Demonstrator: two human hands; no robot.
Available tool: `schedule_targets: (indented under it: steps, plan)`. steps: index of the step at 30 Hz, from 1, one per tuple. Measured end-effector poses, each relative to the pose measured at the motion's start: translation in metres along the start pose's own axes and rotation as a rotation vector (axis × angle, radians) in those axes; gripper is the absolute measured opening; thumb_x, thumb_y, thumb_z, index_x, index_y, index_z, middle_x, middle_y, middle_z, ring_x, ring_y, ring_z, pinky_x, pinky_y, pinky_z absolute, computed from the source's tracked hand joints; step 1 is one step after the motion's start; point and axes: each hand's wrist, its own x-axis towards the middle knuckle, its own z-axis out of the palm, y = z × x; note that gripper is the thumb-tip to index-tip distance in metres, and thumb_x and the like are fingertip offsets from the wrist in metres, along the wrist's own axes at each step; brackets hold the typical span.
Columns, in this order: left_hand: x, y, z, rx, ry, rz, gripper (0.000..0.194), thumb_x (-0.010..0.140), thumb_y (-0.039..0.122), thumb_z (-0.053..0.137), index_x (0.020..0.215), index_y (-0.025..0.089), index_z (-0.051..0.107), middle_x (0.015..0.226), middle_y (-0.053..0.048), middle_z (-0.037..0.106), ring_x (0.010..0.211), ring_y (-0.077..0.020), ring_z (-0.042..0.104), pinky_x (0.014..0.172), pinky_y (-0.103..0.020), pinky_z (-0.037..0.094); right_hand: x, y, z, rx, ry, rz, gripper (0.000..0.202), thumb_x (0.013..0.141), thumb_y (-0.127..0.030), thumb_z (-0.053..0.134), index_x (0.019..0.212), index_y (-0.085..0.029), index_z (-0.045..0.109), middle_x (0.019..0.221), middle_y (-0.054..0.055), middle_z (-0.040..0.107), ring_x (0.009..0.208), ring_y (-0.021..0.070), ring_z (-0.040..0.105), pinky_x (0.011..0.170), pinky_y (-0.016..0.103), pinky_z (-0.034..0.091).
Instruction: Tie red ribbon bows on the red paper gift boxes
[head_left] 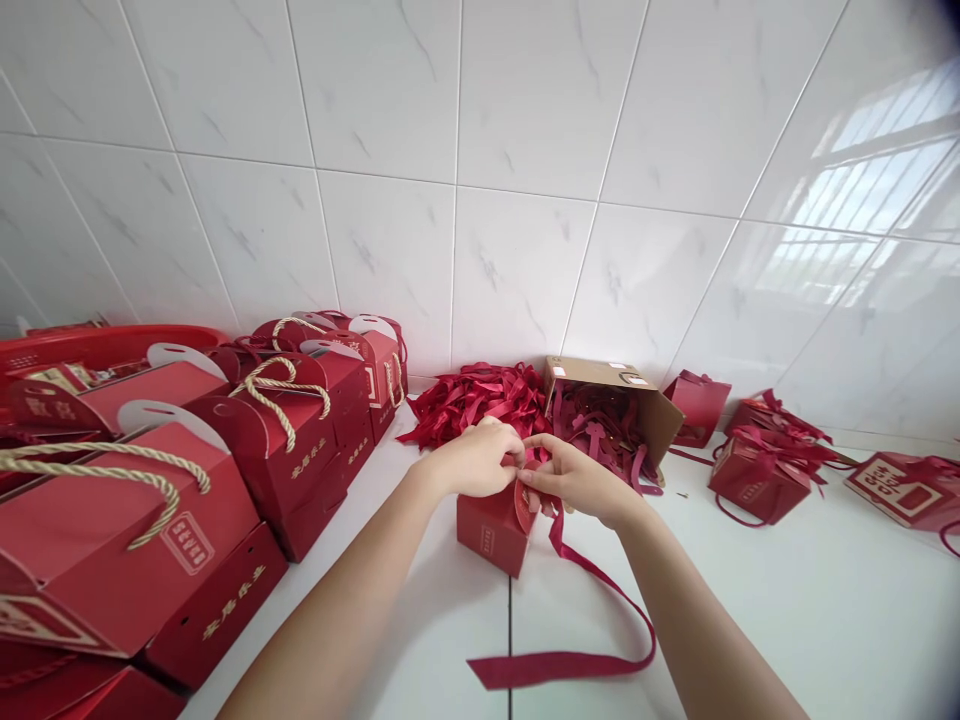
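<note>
Head view: dead centre, the small red box (486, 536) sits on the white tabletop (750, 610). Left hand (484, 458) is curled narrow at its top, fingertips hidden, hold impossible to tell; right hand (576, 476) pinches its rounded flap! Red ribbon (559, 666) loops to lower centre, larger boxes (180, 530) crowd the left, an open carton (664, 425) lies right of centre.
</note>
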Motion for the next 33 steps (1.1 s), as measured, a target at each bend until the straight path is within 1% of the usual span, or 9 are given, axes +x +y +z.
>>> schedule_targets:
  steps: [3,6,12,16,18,21,24,30,33]
  plan:
    - [-0.005,0.004,-0.003,0.007,0.035,0.036,0.018,0.083,0.022,0.045,0.081,0.022,0.063,0.102,-0.005,0.063,0.103,-0.0229,0.054,0.089,-0.035,0.045,-0.005,-0.003,-0.003,-0.101,0.052,0.03,0.041,0.088,-0.05,0.055,0.115,-0.019,0.049,0.068,0.001,0.063,0.059,0.0125,0.057,0.046,0.02,0.033]
    - [-0.018,0.014,-0.011,0.038,0.109,0.051,0.02,0.087,0.023,0.041,0.082,0.023,0.06,0.104,-0.003,0.062,0.102,-0.0235,0.052,0.098,-0.043,0.036,-0.014,-0.008,-0.008,-0.224,0.121,0.047,0.046,0.085,-0.054,0.058,0.119,-0.023,0.053,0.071,-0.001,0.057,0.062,0.0126,0.055,0.05,0.022,0.039]
    - [-0.052,0.044,-0.026,-0.041,0.329,0.144,0.019,0.09,0.023,0.039,0.084,0.025,0.057,0.1,0.002,0.062,0.096,-0.019,0.053,0.094,-0.036,0.038,-0.026,-0.024,-0.008,-0.144,0.136,-0.262,0.034,0.083,-0.047,0.063,0.108,-0.024,0.065,0.105,0.004,0.06,0.062,0.0088,0.051,0.055,0.023,0.044]
    - [-0.064,0.048,-0.033,-0.104,0.412,0.136,0.02,0.093,0.028,0.037,0.087,0.025,0.056,0.104,0.0,0.062,0.095,-0.0178,0.056,0.086,-0.03,0.044,-0.036,-0.038,-0.003,0.037,0.113,-0.385,0.024,0.086,-0.042,0.062,0.086,-0.018,0.067,0.082,0.002,0.06,0.06,0.0091,0.049,0.054,0.023,0.043]
    - [-0.067,0.041,-0.034,-0.047,0.364,0.062,0.019,0.092,0.033,0.039,0.1,0.027,0.055,0.111,-0.001,0.061,0.1,-0.0199,0.056,0.085,-0.032,0.045,-0.044,-0.044,-0.002,0.037,0.185,-0.402,0.026,0.087,-0.042,0.06,0.08,-0.018,0.067,0.07,0.0,0.056,0.059,0.0098,0.047,0.053,0.023,0.04]
    - [-0.064,0.023,-0.033,0.084,0.109,-0.149,0.036,0.084,0.042,0.049,0.117,0.029,0.05,0.118,-0.005,0.061,0.102,-0.0261,0.058,0.079,-0.037,0.047,-0.06,-0.052,-0.001,0.02,0.339,-0.408,0.03,0.09,-0.045,0.056,0.081,-0.019,0.067,0.07,0.002,0.058,0.056,0.011,0.047,0.048,0.023,0.037]
    - [-0.051,0.006,-0.028,0.142,-0.093,-0.308,0.033,0.077,0.045,0.053,0.102,0.024,0.057,0.102,-0.008,0.067,0.085,-0.0281,0.063,0.065,-0.036,0.047,-0.077,-0.057,0.003,0.074,0.493,-0.493,0.027,0.093,-0.043,0.052,0.09,-0.021,0.068,0.078,0.005,0.062,0.062,0.0144,0.053,0.05,0.026,0.042]
    - [-0.029,-0.009,-0.025,0.13,-0.123,-0.285,0.014,0.075,0.034,0.05,0.074,0.021,0.054,0.083,-0.006,0.067,0.071,-0.0243,0.061,0.051,-0.029,0.037,-0.112,-0.061,0.013,0.24,0.671,-0.833,0.024,0.097,-0.03,0.046,0.091,-0.025,0.069,0.073,0.004,0.057,0.07,0.0171,0.056,0.063,0.032,0.047]
    - [-0.028,-0.014,-0.027,0.104,-0.13,-0.254,0.011,0.076,0.031,0.047,0.076,0.021,0.052,0.084,-0.005,0.067,0.071,-0.0224,0.061,0.051,-0.028,0.036,-0.112,-0.062,0.015,0.257,0.673,-0.789,0.018,0.096,-0.03,0.05,0.103,-0.027,0.066,0.065,0.0,0.056,0.063,0.015,0.055,0.059,0.03,0.047]
